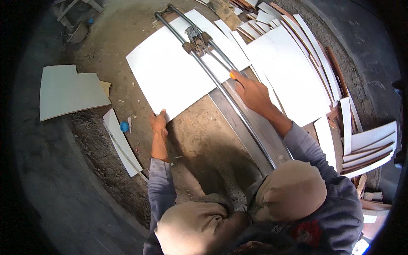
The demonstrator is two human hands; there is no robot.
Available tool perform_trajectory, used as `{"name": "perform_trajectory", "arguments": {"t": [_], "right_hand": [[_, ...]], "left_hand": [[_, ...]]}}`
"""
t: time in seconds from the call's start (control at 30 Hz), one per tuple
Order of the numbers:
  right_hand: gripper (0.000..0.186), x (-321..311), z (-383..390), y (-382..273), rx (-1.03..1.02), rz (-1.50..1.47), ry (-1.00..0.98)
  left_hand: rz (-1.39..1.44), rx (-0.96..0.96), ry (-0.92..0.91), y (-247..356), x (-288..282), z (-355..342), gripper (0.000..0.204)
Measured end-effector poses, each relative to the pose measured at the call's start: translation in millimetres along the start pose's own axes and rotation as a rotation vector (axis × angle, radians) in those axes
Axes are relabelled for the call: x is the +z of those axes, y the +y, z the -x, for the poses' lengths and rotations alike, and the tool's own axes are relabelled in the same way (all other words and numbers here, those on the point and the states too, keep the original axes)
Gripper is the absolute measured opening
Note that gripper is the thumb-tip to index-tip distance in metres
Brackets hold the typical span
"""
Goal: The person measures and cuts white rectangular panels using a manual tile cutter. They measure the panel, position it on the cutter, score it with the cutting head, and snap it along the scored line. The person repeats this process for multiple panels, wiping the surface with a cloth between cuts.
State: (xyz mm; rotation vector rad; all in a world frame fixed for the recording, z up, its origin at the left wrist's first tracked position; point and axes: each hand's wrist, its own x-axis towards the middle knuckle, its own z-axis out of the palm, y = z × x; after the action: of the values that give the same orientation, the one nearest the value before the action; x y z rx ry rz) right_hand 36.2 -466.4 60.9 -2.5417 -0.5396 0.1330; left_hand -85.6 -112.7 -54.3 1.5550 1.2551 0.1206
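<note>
A large white tile lies across a manual tile cutter, under its two metal rails. My left hand grips the tile's near left corner, thumb on top; the fingers beneath are partly hidden. In my right hand is the cutter's handle, orange near its front, with my fingers wrapped round it. The handle runs up to the sliding carriage, which sits on the rails over the far part of the tile. My knees are bent on either side of the cutter's near end.
To the right lie large white tiles, with cut strips piled beside them along the wall. A notched tile rests at left. Near it are a narrow offcut and a blue cap. A wooden stand is at far left.
</note>
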Motion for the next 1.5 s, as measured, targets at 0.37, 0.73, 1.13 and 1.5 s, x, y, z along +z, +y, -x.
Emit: {"name": "perform_trajectory", "arguments": {"t": [0.37,0.73,1.13,1.5], "right_hand": [[0.052,54,-234,-54,-0.017,-0.032,0.004],[0.053,69,-304,-73,0.03,-0.021,-0.045],[0.051,70,-306,-74,0.063,-0.012,-0.07],[0.056,83,-310,-74,0.052,-0.016,-0.023]], "left_hand": [[-0.044,-0.026,-0.032,6,-4,2,0.076],[-0.067,-0.144,-0.03,24,-4,15,0.078],[-0.047,-0.092,-0.034,16,-4,10,0.078],[-0.076,-0.08,-0.028,10,-3,3,0.078]]}}
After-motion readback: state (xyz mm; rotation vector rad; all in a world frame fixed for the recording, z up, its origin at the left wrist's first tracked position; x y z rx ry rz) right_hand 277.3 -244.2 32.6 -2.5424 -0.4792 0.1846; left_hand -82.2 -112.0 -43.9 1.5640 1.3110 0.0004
